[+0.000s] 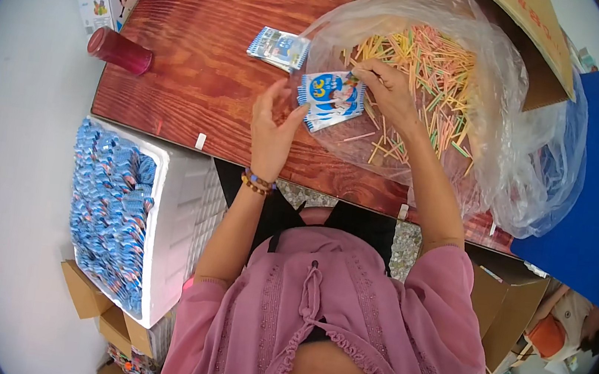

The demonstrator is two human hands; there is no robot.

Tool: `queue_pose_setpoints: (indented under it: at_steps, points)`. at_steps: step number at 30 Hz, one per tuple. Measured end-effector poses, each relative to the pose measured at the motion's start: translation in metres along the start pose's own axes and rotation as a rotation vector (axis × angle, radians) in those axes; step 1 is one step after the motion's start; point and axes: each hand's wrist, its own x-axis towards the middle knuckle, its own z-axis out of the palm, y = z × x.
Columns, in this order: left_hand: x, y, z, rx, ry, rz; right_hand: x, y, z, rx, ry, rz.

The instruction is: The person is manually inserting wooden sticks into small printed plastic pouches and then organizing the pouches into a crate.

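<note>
Head view: the left hand (pixel 273 130) is spread, thumb by the left edge of the fanned packets (pixel 331 103); the right hand (pixel 391 97) bunches its fingertips at their upper corner, its grip unclear. The packets lie beside pastel sticks (pixel 437 73) above the bench (pixel 210 34).
</note>
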Motion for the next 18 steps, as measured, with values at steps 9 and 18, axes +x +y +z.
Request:
queue_pose_setpoints:
  at_steps: [9, 18]
  points:
    - [0.003, 0.021, 0.012, -0.589, -0.112, -0.263, -0.031, -0.040, 0.023, 0.440, -0.079, 0.191]
    - [-0.023, 0.018, 0.010, -0.722, -0.054, -0.312, -0.058, -0.034, 0.032, 0.270, 0.004, 0.186]
